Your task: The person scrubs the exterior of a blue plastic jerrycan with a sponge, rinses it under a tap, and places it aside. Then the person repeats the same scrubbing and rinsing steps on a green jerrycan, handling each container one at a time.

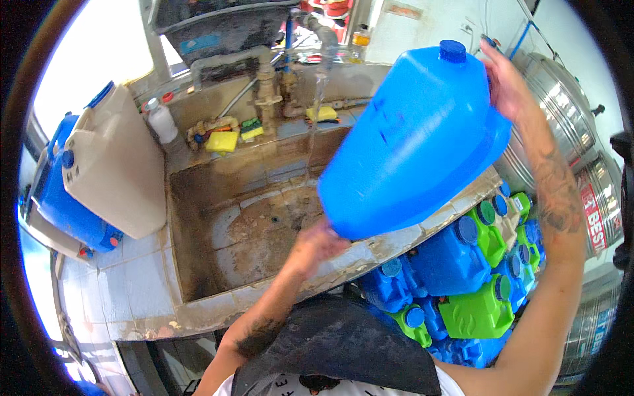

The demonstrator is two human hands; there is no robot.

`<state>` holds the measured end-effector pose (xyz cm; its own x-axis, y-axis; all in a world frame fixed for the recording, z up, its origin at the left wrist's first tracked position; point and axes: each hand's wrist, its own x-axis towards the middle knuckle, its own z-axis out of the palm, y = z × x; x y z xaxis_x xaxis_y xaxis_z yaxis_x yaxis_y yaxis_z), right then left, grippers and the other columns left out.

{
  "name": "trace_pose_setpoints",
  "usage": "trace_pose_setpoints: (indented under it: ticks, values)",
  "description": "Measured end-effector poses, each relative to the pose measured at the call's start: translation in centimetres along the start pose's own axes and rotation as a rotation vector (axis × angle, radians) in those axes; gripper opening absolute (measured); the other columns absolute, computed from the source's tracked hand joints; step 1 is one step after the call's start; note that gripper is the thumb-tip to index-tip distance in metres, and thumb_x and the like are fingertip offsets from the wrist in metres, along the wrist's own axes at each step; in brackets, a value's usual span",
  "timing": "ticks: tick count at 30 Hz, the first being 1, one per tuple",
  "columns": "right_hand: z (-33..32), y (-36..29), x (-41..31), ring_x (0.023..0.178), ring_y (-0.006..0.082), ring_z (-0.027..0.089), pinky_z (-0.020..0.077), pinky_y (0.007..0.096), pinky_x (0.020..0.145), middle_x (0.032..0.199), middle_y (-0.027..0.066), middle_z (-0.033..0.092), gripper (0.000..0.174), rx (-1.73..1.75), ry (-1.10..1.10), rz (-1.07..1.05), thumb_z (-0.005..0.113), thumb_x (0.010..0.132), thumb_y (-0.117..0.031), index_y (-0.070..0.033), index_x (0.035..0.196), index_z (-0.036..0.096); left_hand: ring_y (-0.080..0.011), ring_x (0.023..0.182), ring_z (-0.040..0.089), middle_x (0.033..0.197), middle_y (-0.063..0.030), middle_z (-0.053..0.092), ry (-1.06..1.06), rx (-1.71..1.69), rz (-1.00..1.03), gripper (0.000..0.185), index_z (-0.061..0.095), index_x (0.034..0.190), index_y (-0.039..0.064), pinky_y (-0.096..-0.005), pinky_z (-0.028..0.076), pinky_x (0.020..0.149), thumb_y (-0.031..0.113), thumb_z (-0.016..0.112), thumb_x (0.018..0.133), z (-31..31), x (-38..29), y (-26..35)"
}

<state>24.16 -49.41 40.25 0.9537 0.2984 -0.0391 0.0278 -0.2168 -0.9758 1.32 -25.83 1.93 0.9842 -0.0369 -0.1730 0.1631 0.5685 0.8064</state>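
A large blue plastic water jug [406, 133] with a dark blue screw cap [452, 51] is held tilted above the right part of a tiled sink [233, 297]. My right hand [507, 84] is at its upper right side, near the handle, whose grip is mostly hidden. Under the jug's lower end, my left hand [319, 247] supports the base, its fingers partly hidden and blurred. Water [317, 104] runs from a grey pipe spout [324, 39] into the sink, just left of the jug.
A beige jug [119, 163] and a blue jug [74, 208] stand on the left counter. Yellow sponges [222, 142] and a white bottle [161, 120] line the sink's back ledge. Blue and green jugs [475, 312] are stacked below right, near steel tanks [559, 109]. A black tub [223, 34] sits behind.
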Motion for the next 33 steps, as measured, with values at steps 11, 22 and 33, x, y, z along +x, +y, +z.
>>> trace_pose_setpoints:
  ticks: [11,22,33]
  values:
    - [-24.0,9.2,4.3,0.128,0.0345,0.051,0.0445,0.043,0.104,0.132,0.0153,0.059,0.054,-1.513,0.169,-0.557,0.074,0.078,-0.013,-0.016,0.13,0.06,-0.0383,0.108,0.066,0.116,-0.0224,0.069,-0.061,1.278,0.505,0.048,0.069,0.115,-0.002,-0.044,0.052,0.094,0.032,0.073,0.081,10.4,21.2,-1.1]
    - [-34.6,19.5,15.5,0.096,0.0322,0.06,0.042,0.0455,0.09,0.088,0.0077,0.065,0.012,-1.175,0.765,-0.983,0.071,0.074,-0.012,-0.016,0.085,0.07,-0.0395,0.146,0.03,0.16,-0.0178,0.027,0.003,1.872,0.001,0.104,0.037,0.154,0.028,-0.0583,0.034,0.112,0.065,0.078,0.067,17.2,46.3,-1.8]
    - [-34.8,20.0,14.7,0.096,0.0336,0.061,0.0418,0.046,0.091,0.089,0.0075,0.067,0.012,-1.12,0.772,-0.928,0.077,0.074,-0.017,-0.017,0.083,0.07,-0.0283,0.101,0.059,0.105,-0.0107,0.063,0.342,0.356,-0.058,0.076,0.052,0.138,0.021,-0.0471,0.048,0.087,0.069,0.063,0.08,7.5,49.5,-1.0]
